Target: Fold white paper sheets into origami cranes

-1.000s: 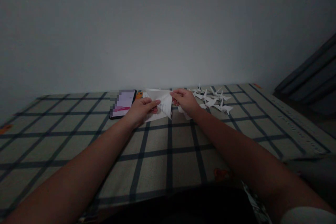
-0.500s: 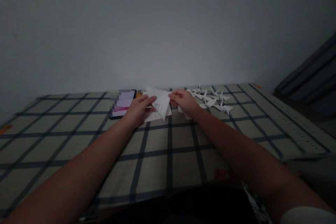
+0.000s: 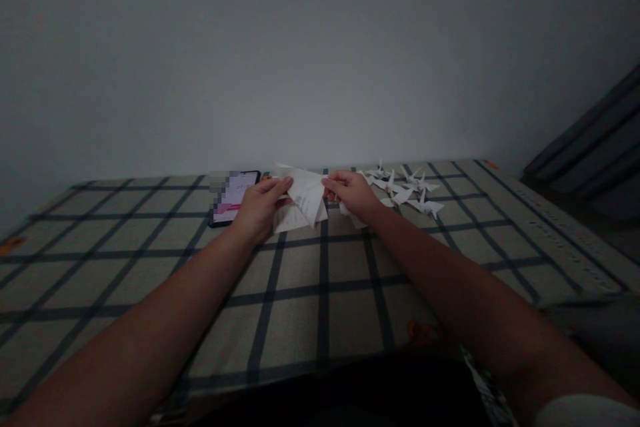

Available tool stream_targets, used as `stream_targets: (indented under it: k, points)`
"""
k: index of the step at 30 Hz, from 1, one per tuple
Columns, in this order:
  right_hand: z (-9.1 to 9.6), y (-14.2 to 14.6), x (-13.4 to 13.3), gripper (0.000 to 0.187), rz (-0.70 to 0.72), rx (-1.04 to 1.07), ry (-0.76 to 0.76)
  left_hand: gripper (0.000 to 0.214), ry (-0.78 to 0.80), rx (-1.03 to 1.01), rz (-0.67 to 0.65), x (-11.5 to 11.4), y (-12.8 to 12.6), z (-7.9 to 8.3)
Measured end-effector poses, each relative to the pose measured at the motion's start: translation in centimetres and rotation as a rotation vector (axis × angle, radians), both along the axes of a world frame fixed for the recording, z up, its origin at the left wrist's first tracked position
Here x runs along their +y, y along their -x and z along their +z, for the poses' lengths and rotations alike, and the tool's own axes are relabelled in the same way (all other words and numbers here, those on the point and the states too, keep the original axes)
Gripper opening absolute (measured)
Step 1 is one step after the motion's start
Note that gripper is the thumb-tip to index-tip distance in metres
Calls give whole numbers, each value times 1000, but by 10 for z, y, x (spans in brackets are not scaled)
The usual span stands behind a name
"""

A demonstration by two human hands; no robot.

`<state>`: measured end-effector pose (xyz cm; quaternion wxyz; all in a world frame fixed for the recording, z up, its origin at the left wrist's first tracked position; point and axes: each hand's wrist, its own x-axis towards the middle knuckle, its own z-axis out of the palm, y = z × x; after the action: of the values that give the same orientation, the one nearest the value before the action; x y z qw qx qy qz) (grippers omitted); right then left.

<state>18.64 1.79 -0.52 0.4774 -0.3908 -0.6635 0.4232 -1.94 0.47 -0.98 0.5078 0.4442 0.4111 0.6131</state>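
Both hands hold one folded white paper (image 3: 306, 196) just above the checked cloth, far out in front of me. My left hand (image 3: 260, 207) pinches its left side, fingers closed on it. My right hand (image 3: 352, 195) pinches its right corner. A flat white sheet (image 3: 289, 219) lies on the cloth under the paper. Several small white folded paper cranes (image 3: 407, 191) sit in a cluster just right of my right hand.
A phone (image 3: 234, 197) with a lit screen lies left of my left hand. The grey cloth with dark grid lines (image 3: 150, 260) covers the whole surface up to a pale wall. A dark slanted panel (image 3: 590, 153) stands at the right.
The folded paper has turned and lifted a little between my hands, and my left fingers have slid up along its edge. My right hand has barely moved.
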Motion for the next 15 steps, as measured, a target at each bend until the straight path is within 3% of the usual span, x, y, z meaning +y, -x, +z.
stream_targets:
  k: [15]
  points:
    - [-3,0,2,22,35,-38,-25,36,-41,-90,43,3,3,0]
